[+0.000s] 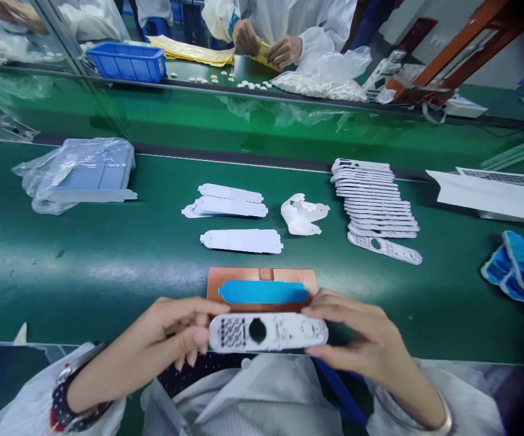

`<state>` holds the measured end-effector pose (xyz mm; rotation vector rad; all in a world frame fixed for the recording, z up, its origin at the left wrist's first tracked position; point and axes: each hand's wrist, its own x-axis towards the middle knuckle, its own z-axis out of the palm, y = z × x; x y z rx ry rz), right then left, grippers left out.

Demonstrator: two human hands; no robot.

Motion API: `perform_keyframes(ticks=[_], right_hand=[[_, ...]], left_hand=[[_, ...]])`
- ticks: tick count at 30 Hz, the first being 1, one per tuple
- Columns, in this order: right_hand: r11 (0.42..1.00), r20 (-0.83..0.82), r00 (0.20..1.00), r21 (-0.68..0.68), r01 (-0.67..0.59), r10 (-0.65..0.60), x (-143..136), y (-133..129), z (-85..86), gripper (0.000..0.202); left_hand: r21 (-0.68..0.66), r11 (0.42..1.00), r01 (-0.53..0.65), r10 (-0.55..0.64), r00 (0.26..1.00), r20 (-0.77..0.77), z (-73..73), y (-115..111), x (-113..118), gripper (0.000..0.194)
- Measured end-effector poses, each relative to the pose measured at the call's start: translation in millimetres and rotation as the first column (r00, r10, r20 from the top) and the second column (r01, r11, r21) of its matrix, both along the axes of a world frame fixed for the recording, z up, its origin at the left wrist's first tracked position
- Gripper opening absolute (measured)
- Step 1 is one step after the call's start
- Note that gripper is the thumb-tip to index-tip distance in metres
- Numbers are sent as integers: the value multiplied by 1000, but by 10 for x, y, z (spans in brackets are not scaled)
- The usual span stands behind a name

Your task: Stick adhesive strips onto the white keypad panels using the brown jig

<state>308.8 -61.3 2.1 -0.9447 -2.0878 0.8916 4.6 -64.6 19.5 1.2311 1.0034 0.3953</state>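
A white plastic remote-control panel [268, 332], with a round hole and a grid of small holes, is held level between my two hands near the table's front edge. My left hand [178, 333] pinches its left end. At the other end, my right hand [357, 336] grips it with the thumb below and fingers above. Just beyond it lies a copper-coloured block [214, 278] bearing a blue strip [264, 292] of similar outline. Farther off are white paper-like strips [241, 241], a crumpled white piece [302, 215] and an overlapping row of similar panels [375, 200].
On the left, a plastic bag [85, 169] wraps a stack of flat sheets. White card [498, 197] and blue-and-white pads [520, 272] lie at right. Behind a green divider [244, 127], a co-worker's hands [266, 48] handle something yellow beside a blue bin [128, 62].
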Motion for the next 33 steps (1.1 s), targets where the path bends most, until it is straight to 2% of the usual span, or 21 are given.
perform_keyframes(ticks=[2, 4, 9, 15, 24, 33], right_hand=[[999, 7, 999, 2, 49, -49, 82, 105, -42, 33], [997, 52, 995, 21, 80, -81, 134, 189, -64, 30], [995, 139, 987, 68, 75, -84, 93, 281, -84, 25], [997, 196, 979, 51, 51, -60, 50, 318, -95, 25], [998, 217, 974, 27, 62, -66, 106, 305, -112, 26], [997, 200, 977, 33, 64, -70, 82, 304, -105, 27]], left_hand=[[78, 995, -61, 65, 996, -60, -9, 77, -33, 35], [141, 987, -74, 96, 983, -158, -22, 144, -41, 37], [185, 982, 34, 31, 941, -336, -67, 229, 70, 46], [288, 949, 130, 18, 887, -462, -109, 255, 212, 39], [320, 938, 130, 25, 899, -438, -151, 252, 244, 33], [261, 959, 110, 17, 898, -441, -112, 262, 260, 34]])
